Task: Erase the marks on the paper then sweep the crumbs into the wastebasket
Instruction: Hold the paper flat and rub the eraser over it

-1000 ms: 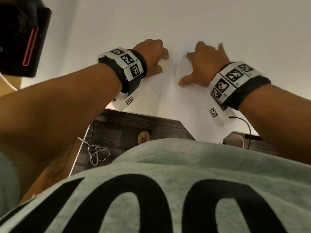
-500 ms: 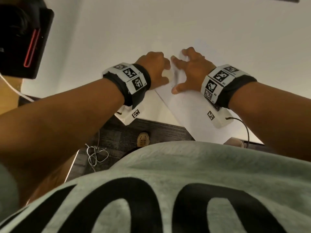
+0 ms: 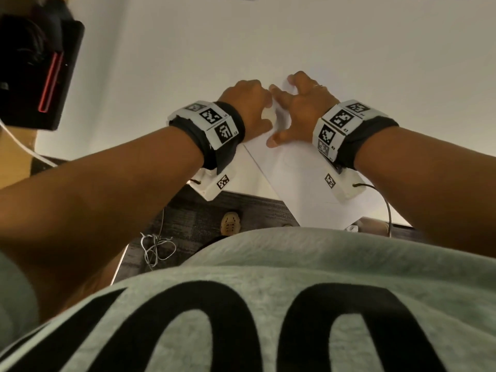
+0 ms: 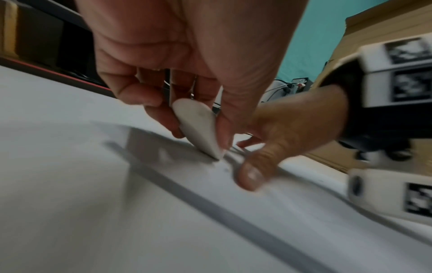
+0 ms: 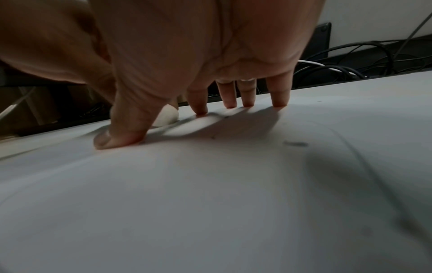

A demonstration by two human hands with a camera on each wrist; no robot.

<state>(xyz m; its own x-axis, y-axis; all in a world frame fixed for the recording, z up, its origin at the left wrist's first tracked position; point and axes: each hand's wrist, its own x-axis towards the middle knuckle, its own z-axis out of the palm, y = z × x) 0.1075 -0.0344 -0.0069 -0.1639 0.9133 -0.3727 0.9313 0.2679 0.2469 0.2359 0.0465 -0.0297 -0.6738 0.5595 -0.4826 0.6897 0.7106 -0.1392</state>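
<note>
A white sheet of paper (image 3: pixel 300 183) lies skewed on the white table (image 3: pixel 188 63), one corner hanging over the near edge. My left hand (image 3: pixel 247 103) pinches a white rounded eraser (image 4: pixel 198 127) between thumb and fingers, its lower tip pressed on the paper (image 4: pixel 163 203). My right hand (image 3: pixel 300 108) is spread beside it, with thumb and straight fingertips (image 5: pixel 278 99) pressing the paper (image 5: pixel 210 194) flat. Faint pencil lines (image 5: pixel 364 162) and small dark crumbs (image 5: pixel 295 144) show on the sheet. The eraser (image 5: pixel 167 116) peeks out behind my right thumb. No wastebasket is in view.
A black device with a red strip (image 3: pixel 40 71) stands at the table's left edge. Below the near edge are dark carpet, a shoe (image 3: pixel 230 223) and a loose white cable (image 3: pixel 155 248). Black cables (image 5: pixel 350 62) run behind the table's far edge.
Both hands have come closer together and nearer to me on the sheet. The left hand keeps its pinch on the eraser and the right stays pressed on the paper.
</note>
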